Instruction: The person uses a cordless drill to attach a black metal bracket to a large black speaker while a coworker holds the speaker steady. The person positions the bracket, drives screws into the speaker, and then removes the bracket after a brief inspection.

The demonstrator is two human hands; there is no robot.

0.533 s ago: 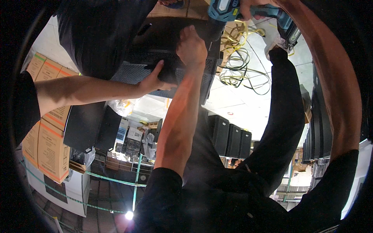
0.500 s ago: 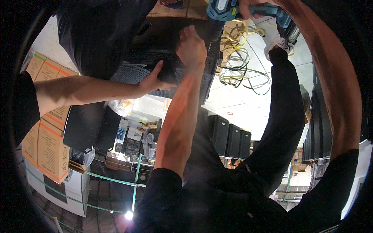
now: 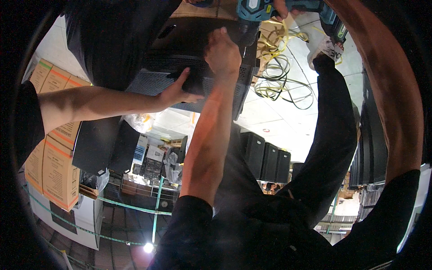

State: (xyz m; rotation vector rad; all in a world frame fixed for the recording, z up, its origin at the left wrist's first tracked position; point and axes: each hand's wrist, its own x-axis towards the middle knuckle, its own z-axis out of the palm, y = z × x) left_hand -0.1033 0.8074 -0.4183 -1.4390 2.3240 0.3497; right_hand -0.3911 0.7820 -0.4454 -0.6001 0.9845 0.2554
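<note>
Case: black perforated metal computer case (image 3: 180,63), upper centre of view, long axis running left to right.
Left hand (image 3: 222,54): fingers curled together, clamped on the case's right edge.
Right hand (image 3: 280,6): fingers wrapped round teal cordless drill (image 3: 254,10), just right of and beyond the left hand.
Co-worker's hand (image 3: 176,92): fingers spread flat on the case's near face.
Nearer hand: left.

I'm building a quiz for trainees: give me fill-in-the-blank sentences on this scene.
The right hand grips a teal ___.
The left hand rests on a black computer ___.
The coiled cables beside it are ___.
Missing: drill; case; yellow.
</note>
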